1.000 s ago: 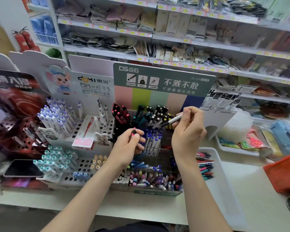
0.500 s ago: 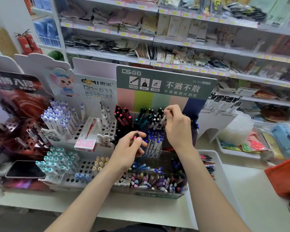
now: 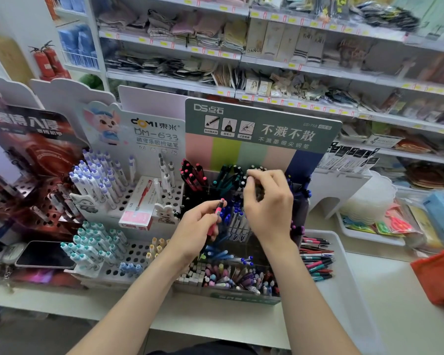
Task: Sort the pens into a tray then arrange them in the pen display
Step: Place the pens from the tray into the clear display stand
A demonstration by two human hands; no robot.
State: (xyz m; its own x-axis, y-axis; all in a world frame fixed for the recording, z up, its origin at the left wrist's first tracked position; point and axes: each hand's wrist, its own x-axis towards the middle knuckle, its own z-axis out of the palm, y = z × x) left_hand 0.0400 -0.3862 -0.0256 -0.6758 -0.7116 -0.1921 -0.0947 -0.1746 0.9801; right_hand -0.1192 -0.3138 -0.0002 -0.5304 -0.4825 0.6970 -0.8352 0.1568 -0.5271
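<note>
Left hand [image 3: 195, 226] is clamped on a pink pen [image 3: 217, 213], held roughly upright, cap end up, just in front of the pen display [image 3: 262, 129]. Right hand [image 3: 268, 203] is up at the display's top row, fingers curled together among the black-capped pens [image 3: 241, 172] in the middle compartment; whether it's pinching one of them, can't tell, the fingers hide it. Pink-capped pens [image 3: 192, 172] sit in the compartment to the left of that, blue-capped ones [image 3: 231, 213] a tier lower, between the two hands. Bottom tier holds a mixed jumble of pastel pens [image 3: 231, 278]. White tray [image 3: 344, 265] sits right of the display, touching it or nearly so, with a loose bunch of pens [image 3: 315, 260] lying flat at its far end. Phone [image 3: 45, 254] lies face up at far left by the white rack of teal-capped pens [image 3: 87, 249].
</note>
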